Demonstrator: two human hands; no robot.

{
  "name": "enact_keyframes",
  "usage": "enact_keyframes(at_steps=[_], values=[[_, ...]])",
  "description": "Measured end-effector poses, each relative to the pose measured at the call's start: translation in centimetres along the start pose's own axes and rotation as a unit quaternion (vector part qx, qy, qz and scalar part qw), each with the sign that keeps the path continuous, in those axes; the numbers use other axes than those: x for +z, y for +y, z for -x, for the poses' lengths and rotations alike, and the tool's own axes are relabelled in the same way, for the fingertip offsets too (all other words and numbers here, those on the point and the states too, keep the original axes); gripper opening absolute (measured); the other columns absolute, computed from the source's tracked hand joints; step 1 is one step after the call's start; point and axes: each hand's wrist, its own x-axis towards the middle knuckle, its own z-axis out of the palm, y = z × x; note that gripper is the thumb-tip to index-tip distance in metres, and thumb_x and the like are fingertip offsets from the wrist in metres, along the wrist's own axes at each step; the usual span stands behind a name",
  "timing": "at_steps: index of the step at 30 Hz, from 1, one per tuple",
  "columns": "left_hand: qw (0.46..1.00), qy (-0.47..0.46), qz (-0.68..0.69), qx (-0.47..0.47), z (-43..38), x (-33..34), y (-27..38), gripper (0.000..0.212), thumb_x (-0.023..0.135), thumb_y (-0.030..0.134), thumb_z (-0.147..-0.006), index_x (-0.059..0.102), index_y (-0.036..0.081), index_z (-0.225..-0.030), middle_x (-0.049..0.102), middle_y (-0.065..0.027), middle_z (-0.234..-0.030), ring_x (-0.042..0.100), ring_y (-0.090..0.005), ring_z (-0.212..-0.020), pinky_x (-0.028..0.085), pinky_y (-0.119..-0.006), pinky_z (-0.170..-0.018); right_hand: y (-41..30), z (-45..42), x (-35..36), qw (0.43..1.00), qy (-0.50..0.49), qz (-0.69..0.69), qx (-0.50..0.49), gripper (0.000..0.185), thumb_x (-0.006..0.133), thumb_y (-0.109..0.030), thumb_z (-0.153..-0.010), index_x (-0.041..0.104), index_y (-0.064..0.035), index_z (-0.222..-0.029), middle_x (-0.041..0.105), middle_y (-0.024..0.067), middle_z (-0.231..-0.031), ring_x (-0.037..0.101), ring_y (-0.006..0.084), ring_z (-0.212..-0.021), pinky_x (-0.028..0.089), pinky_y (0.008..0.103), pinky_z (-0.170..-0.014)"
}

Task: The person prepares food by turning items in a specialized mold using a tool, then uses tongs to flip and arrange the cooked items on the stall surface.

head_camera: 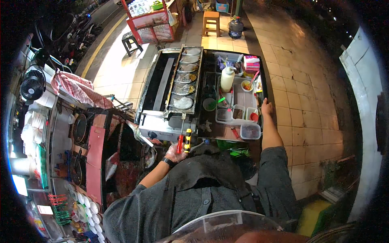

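My left hand (176, 153), in a clear plastic glove, is at the front of the griddle, against the lower end of a red handle (180, 144). A yellow-and-black handle (187, 140) stands beside it. The red handle's shaft runs up to a long metal mould pan (183, 79). Its row of oval hollows holds pale batter (181, 103), some with brown-yellow topping (187, 89). How far my left fingers close is hidden. My right hand (267, 108) is bare and curls at the right edge of the cart top (265, 79), thumb on top.
Right of the pan stand a cream squeeze bottle (227, 79), a divided plastic tray (243, 97), a small bowl with a pink spoon (246, 86) and a tissue pack (251, 63). A lidded tub (250, 131) sits at the front. A fan (31, 85) and checked cloth (76, 86) are left.
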Motion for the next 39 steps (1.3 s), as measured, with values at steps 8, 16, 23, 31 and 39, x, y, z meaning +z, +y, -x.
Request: enact_keyframes(at_steps=[8,16,23,31,39], values=[[0.994,-0.057,0.088,-0.035,-2.8,-4.7,0.4,0.026,0.047,0.024,-0.093,0.057,0.001,-0.098,0.062,-0.0099,-0.084,0.061,-0.0239,-0.068,0.054,-0.037,-0.062,-2.2,0.8,-0.4,0.997,-0.065,-0.014,0.03,0.072,0.039,-0.058,-0.087,0.057,0.009,-0.104,0.058,0.0314,-0.105,0.054,0.0453,-0.103,0.042,0.0497,-0.089],[0.994,-0.024,-0.092,0.048,6.2,5.2,-1.4,0.04,0.047,0.049,-0.09,0.059,0.011,-0.088,0.059,-0.0005,-0.06,0.058,-0.0176,-0.057,0.049,-0.036,-0.059,-1.7,0.7,0.7,0.999,-0.023,-0.047,0.004,0.074,0.037,-0.06,-0.086,0.06,0.0087,-0.102,0.058,0.0321,-0.106,0.054,0.0454,-0.104,0.041,0.0491,-0.091],[0.994,-0.098,-0.058,0.001,1.2,-1.1,0.0,0.039,0.046,0.048,-0.091,0.06,0.012,-0.097,0.064,-0.0031,-0.08,0.06,-0.0201,-0.065,0.05,-0.038,-0.064,-2.2,1.3,0.3,0.999,-0.022,-0.042,0.004,0.072,0.04,-0.058,-0.087,0.059,0.0106,-0.097,0.058,0.0332,-0.1,0.055,0.0473,-0.098,0.042,0.0504,-0.087],[0.964,-0.022,-0.262,0.046,1.0,-2.1,0.6,0.038,0.044,0.047,-0.093,0.055,0.011,-0.085,0.054,-0.0028,-0.061,0.051,-0.0175,-0.052,0.042,-0.034,-0.051,-3.0,1.4,-0.8,0.997,-0.063,0.038,0.027,0.07,0.036,-0.058,-0.088,0.062,0.0057,-0.099,0.061,0.0291,-0.101,0.057,0.0454,-0.098,0.044,0.0501,-0.087],[0.865,0.005,-0.48,0.145,1.2,-3.5,3.6,0.056,0.035,0.059,-0.092,0.055,0.007,-0.087,0.054,-0.005,-0.069,0.052,-0.0218,-0.062,0.042,-0.036,-0.057,-5.1,2.8,-4.7,0.995,-0.089,0.029,0.045,0.065,0.035,-0.057,-0.088,0.061,0.0018,-0.101,0.06,0.0268,-0.107,0.057,0.0422,-0.102,0.044,0.0496,-0.088]])
